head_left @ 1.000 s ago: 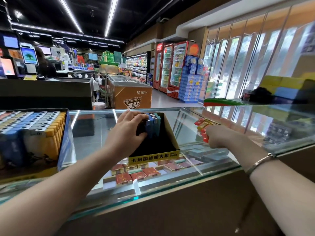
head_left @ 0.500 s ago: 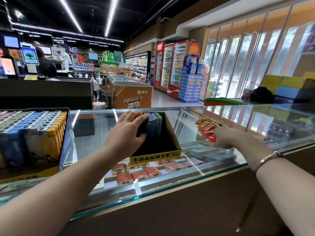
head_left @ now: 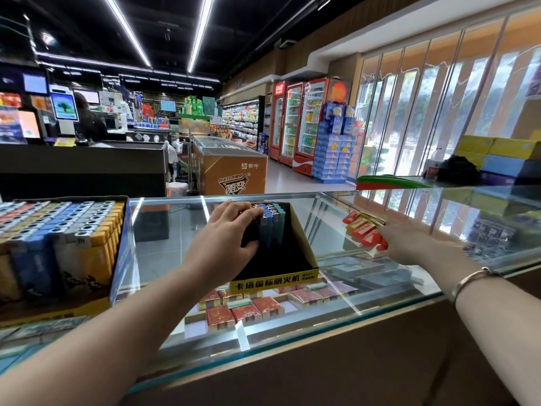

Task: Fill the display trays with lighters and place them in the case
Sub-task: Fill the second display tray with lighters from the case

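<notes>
Lighters (head_left: 268,222) stand in the tray (head_left: 304,244), left hand (head_left: 227,241) gripping them.

— Where are we looking from?
— We have one wide-angle view, worn on the head, looking forward and slightly down over the glass worktop (head_left: 336,291), with both forearms reaching in from the bottom corners.
— How near are we?
— Near: the worktop fills the lower half, its close edge just beneath us. Beyond it we face down the shop aisle towards the drinks fridges (head_left: 295,124). Straight lines bow at the edges.
</notes>
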